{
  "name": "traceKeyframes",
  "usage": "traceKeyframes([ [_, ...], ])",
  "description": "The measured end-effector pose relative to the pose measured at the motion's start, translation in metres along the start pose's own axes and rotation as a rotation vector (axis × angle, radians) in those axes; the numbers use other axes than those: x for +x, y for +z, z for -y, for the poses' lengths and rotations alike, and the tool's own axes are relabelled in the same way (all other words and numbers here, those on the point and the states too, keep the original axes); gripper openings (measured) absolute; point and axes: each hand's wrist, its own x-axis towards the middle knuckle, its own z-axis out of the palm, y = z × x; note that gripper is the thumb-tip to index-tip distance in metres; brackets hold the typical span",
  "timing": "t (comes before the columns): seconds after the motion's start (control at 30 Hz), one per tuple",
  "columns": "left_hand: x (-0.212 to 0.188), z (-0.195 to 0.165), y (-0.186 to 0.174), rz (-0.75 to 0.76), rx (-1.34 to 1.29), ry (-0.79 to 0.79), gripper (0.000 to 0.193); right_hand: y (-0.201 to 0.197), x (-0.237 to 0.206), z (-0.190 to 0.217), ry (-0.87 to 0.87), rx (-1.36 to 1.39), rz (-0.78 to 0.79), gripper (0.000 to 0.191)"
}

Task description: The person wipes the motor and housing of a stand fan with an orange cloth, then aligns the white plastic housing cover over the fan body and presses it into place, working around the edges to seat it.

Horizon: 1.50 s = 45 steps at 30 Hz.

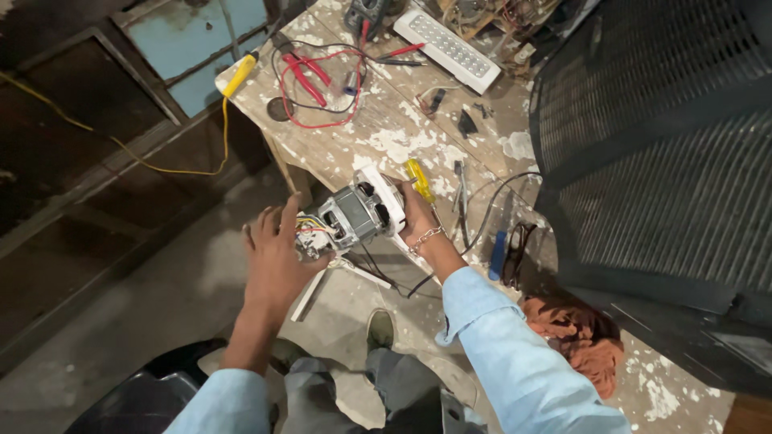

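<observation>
A small grey electric motor (351, 217) with a white end plate and coloured wires is held at the near edge of a paint-stained wooden table (386, 137). My left hand (275, 251) cups its wired end, fingers spread. My right hand (416, 219), with a chain bracelet on the wrist, grips the white end plate side. A yellow-handled screwdriver (419, 180) lies on the table right behind my right hand.
On the table lie red and black test leads (310, 79), a white LED lamp panel (447, 50), a yellow-handled tool (240, 75) at the far left edge, pliers (460, 189), a blue-handled tool (498, 255) and an orange rag (575, 337). A big dark slatted housing (667, 161) stands at right.
</observation>
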Motion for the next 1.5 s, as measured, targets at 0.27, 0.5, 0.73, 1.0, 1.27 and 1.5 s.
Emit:
traceKeyframes([
  [0.27, -0.023, -0.011, 0.028, -0.451, -0.057, -0.346, 0.107, 0.007, 0.002, 0.005, 0.047, -0.026, 0.063, 0.034],
  [0.5, -0.031, -0.005, 0.091, -0.679, -0.496, -0.665, 0.103, 0.016, 0.013, -0.005, -0.028, -0.007, -0.021, 0.040],
  [0.73, -0.020, 0.008, 0.105, -0.426, -1.852, -0.604, 0.049, 0.012, 0.017, 0.001, 0.059, -0.009, -0.106, 0.043],
  [1.0, -0.010, 0.009, 0.098, -0.333, -1.881, -0.732, 0.039, 0.014, 0.017, 0.005, 0.140, 0.081, -0.092, 0.041],
  [1.27, -0.005, 0.024, 0.093, -0.220, -1.824, -0.679, 0.034, 0.012, 0.017, 0.004, 0.123, 0.038, -0.056, 0.037],
  [1.5, -0.010, 0.027, 0.085, -0.245, -1.716, -0.749, 0.032, 0.007, 0.015, -0.006, 0.070, 0.013, 0.030, 0.029],
])
